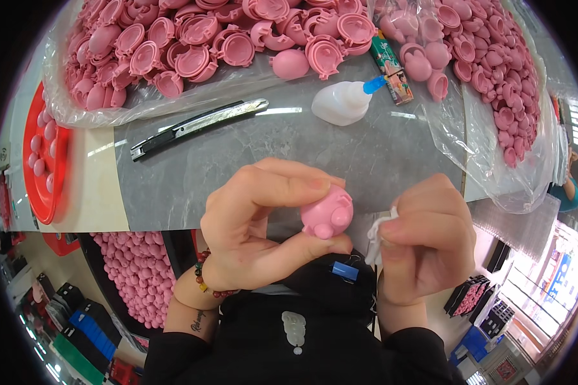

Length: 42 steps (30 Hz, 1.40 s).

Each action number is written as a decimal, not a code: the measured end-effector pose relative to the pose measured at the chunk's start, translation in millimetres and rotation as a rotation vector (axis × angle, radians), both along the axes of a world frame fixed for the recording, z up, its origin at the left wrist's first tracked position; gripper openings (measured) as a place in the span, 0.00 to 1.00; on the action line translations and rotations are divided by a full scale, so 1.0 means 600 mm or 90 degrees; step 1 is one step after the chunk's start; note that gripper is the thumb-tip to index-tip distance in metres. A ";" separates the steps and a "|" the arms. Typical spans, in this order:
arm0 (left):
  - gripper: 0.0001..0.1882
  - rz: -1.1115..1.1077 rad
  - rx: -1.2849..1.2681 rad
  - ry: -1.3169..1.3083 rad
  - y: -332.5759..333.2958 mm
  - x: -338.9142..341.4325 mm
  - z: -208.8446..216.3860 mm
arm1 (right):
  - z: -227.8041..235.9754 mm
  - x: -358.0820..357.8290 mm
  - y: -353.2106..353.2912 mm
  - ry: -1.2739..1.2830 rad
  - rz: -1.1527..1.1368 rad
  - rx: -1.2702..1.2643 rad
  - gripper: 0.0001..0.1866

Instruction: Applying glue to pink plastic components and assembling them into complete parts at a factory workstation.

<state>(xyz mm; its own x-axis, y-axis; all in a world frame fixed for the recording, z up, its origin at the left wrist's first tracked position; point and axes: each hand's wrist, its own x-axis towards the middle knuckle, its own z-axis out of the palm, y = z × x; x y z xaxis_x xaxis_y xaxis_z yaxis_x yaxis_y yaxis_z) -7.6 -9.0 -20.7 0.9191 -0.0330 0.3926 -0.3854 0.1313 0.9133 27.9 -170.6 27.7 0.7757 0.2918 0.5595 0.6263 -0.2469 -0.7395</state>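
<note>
Between the thumb and fingers of my left hand (257, 224) is a small round pink plastic piggy figure (327, 212), with little nubs on its surface. My right hand (427, 240) pinches a crumpled white cloth or tissue (376, 239), held just to the right of the pink figure and apart from it. Both hands are above the near edge of the grey table (237, 147). Beyond them lie a utility knife (199, 128) with a black and silver body and a white squeeze bottle (340, 102) with a blue tip.
Pink plastic shells (196, 61) heap on clear plastic sheeting across the far side, with another pile (494, 70) at right. A small green box (392, 67) lies by the bottle. At left sits a red tray (61, 173); below the table, a bin holds pink balls (138, 276).
</note>
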 end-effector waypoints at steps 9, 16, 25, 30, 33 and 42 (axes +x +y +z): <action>0.23 -0.024 -0.029 0.052 0.001 0.000 0.010 | -0.006 -0.005 0.006 -0.028 0.029 -0.033 0.05; 0.22 -0.023 0.034 0.003 0.008 0.001 0.003 | 0.003 -0.015 0.015 0.014 0.060 -0.036 0.04; 0.22 -0.028 -0.001 -0.002 0.003 0.003 0.008 | 0.008 -0.001 0.005 -0.012 0.018 -0.081 0.09; 0.17 0.046 -0.111 0.006 -0.007 -0.001 0.004 | 0.010 -0.011 0.011 -0.084 -0.034 -0.150 0.09; 0.18 -0.002 0.024 -0.022 0.004 0.001 0.005 | 0.004 -0.013 0.014 -0.150 -0.044 -0.177 0.10; 0.18 0.012 0.055 -0.039 0.002 0.001 0.009 | 0.000 -0.007 0.004 -0.029 0.073 -0.085 0.13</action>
<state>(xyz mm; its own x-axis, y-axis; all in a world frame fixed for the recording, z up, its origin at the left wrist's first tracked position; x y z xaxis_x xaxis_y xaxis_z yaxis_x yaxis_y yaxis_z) -6.9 -7.7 -15.3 0.8945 -0.0517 0.4440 -0.4421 0.0446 0.8959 23.9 -168.0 28.0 0.7080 0.4510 0.5434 0.6878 -0.2661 -0.6754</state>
